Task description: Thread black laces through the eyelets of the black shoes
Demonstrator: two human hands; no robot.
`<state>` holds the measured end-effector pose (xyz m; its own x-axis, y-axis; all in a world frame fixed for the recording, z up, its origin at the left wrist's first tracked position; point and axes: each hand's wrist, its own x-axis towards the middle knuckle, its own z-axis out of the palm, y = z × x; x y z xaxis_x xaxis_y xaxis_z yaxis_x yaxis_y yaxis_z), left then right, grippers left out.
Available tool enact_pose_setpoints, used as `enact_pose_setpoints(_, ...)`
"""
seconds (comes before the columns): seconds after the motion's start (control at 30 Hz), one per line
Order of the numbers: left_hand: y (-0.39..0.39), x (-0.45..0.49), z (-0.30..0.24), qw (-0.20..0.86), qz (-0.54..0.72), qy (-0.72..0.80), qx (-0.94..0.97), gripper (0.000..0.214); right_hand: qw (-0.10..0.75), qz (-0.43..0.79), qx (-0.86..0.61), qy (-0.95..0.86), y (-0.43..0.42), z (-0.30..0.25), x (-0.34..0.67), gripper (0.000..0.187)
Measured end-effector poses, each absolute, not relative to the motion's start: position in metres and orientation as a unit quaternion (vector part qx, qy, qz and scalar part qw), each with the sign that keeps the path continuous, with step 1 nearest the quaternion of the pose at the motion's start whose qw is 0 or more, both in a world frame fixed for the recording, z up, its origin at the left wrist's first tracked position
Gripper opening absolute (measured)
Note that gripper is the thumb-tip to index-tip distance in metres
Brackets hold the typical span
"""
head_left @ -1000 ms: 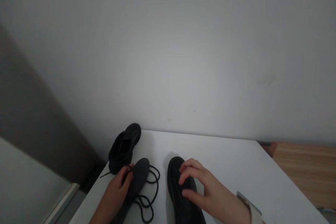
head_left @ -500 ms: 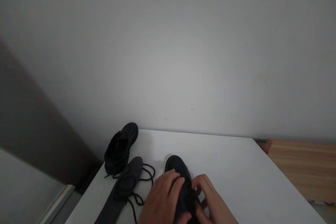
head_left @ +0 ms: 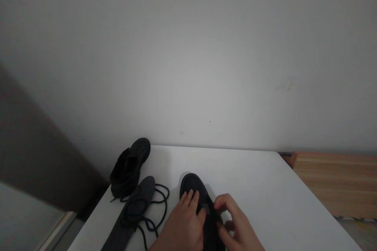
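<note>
A black shoe (head_left: 191, 186) lies toe-away on the white table (head_left: 253, 188) near the front edge. My left hand (head_left: 182, 223) rests on its upper, fingers laid over the shoe's left side. My right hand (head_left: 235, 223) is beside it on the right, fingers curled and pinching at the shoe's lacing area. Left of them a dark grey insole (head_left: 132, 211) lies flat with a loose black shoelace (head_left: 159, 200) coiled over it. A second black shoe (head_left: 128, 164) sits at the table's far left corner.
A plain white wall stands right behind the table. A wooden surface (head_left: 335, 180) adjoins the table at the right. To the left the table edge drops off to a dark panel and a pale floor.
My left hand left the insole and lace and moved right onto the near shoe. My right hand drew back toward me along the shoe. The view shifted slightly.
</note>
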<state>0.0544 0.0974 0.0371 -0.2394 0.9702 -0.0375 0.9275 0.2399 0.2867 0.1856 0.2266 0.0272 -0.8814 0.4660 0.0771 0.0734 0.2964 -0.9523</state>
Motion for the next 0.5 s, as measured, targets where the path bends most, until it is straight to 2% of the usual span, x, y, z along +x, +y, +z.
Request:
enact_pose_setpoints(0.07, 0.097, 0.049, 0.04, 0.095, 0.139, 0.781, 0.601, 0.025, 0.176, 0.568, -0.179, -0.784, 0.228, 0.025, 0.187, 0.023)
enact_pose_setpoints(0.1, 0.098, 0.046, 0.042, 0.089, 0.157, 0.79, 0.586, 0.024, 0.175, 0.569, -0.181, -0.783, 0.228, 0.024, 0.188, 0.022)
enact_pose_setpoints(0.33, 0.109, 0.024, 0.035, 0.057, 0.239, 0.844, 0.476, 0.033, 0.152, 0.549, -0.186, -0.801, 0.227, 0.023, 0.19, 0.025)
enact_pose_setpoints(0.5, 0.122, 0.012, 0.02, 0.06, 0.28, 0.846, 0.449, 0.034, 0.185, 0.522, -0.143, -0.82, 0.228, 0.02, 0.191, 0.028)
